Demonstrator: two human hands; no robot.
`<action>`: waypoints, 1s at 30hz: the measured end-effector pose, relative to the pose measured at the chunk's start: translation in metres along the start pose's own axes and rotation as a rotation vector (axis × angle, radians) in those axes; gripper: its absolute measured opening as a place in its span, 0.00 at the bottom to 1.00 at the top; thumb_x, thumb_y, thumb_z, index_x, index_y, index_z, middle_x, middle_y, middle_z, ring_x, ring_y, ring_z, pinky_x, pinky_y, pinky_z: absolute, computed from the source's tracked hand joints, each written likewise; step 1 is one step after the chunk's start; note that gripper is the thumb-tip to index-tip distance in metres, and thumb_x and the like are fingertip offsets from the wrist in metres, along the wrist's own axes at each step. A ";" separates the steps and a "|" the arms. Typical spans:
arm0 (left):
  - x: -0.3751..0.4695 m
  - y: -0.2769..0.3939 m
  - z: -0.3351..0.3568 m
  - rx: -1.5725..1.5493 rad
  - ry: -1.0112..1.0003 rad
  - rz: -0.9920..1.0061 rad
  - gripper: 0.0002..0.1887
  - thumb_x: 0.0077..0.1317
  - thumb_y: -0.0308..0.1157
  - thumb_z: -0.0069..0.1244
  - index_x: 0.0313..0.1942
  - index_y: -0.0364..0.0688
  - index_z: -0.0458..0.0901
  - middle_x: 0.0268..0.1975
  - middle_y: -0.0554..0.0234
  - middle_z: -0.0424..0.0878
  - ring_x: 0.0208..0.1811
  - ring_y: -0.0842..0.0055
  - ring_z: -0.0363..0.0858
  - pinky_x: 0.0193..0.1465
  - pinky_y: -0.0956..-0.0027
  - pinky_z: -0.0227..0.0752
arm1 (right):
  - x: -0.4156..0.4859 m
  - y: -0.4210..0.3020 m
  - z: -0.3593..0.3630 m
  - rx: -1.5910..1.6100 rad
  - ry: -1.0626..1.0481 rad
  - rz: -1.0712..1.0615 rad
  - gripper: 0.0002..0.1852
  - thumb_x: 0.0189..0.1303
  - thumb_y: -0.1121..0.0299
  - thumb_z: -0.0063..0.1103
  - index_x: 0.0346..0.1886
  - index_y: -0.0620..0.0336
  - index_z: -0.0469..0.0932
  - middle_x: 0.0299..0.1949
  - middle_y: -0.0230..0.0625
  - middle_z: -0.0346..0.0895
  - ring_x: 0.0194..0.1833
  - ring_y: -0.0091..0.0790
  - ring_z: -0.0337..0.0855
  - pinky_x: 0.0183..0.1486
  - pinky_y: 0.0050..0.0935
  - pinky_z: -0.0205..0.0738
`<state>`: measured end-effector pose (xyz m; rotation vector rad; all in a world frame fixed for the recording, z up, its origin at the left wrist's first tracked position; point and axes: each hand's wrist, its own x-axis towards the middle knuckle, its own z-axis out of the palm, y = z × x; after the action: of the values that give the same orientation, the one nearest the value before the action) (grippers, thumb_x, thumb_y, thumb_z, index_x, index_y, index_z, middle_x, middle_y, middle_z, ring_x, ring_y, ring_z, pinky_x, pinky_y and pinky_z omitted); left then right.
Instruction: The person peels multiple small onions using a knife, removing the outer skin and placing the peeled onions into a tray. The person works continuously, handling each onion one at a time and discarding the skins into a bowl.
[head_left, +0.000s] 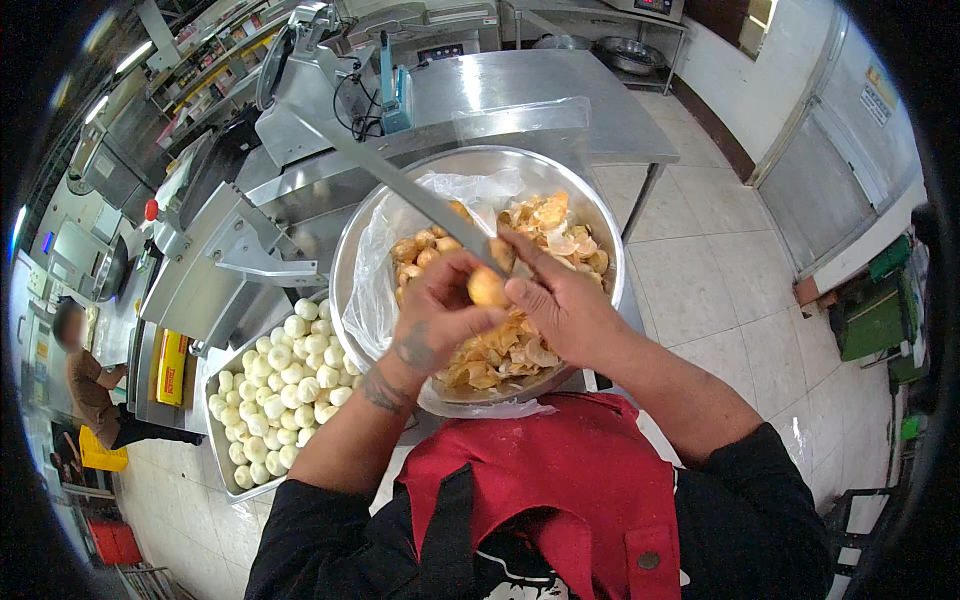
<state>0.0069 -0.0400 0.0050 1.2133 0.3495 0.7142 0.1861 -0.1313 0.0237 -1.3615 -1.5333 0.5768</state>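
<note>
My left hand holds a yellow-brown onion over a large round steel bowl. In my right hand is a long-bladed knife; its blade points up and to the left, away from me, and the handle end lies beside the onion. Inside the bowl, unpeeled onions sit in a clear plastic bag on the left, and loose onion skins lie on the right and near side. Peeled white onions fill a rectangular steel tray at the lower left of the bowl.
A steel slicer and a blue device with cables stand beyond the bowl, near a steel table. Metal equipment with a red knob is at the left. Another person stands at the far left. A grey door is at the right.
</note>
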 end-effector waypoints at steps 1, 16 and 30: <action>-0.002 -0.003 0.004 -0.046 -0.097 -0.027 0.30 0.56 0.20 0.66 0.59 0.36 0.74 0.52 0.65 0.81 0.54 0.77 0.80 0.59 0.69 0.76 | 0.003 0.000 -0.003 -0.078 0.021 0.025 0.35 0.75 0.45 0.49 0.76 0.57 0.61 0.32 0.29 0.73 0.25 0.19 0.70 0.28 0.21 0.66; 0.019 -0.021 -0.015 -0.274 0.331 -0.127 0.24 0.72 0.41 0.55 0.63 0.42 0.72 0.50 0.65 0.82 0.46 0.73 0.81 0.41 0.73 0.72 | -0.024 0.017 -0.033 0.007 0.001 0.539 0.28 0.74 0.51 0.55 0.66 0.61 0.66 0.25 0.33 0.74 0.21 0.24 0.72 0.23 0.28 0.66; 0.022 -0.017 -0.012 -0.421 0.225 -0.221 0.20 0.73 0.43 0.50 0.59 0.44 0.73 0.50 0.64 0.81 0.46 0.70 0.81 0.42 0.71 0.74 | -0.038 0.011 -0.034 0.000 -0.049 0.338 0.34 0.71 0.48 0.56 0.73 0.57 0.64 0.32 0.42 0.81 0.31 0.38 0.83 0.36 0.36 0.77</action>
<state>0.0213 -0.0197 -0.0125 0.6862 0.4841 0.6912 0.2176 -0.1719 0.0153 -1.6298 -1.3477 0.8226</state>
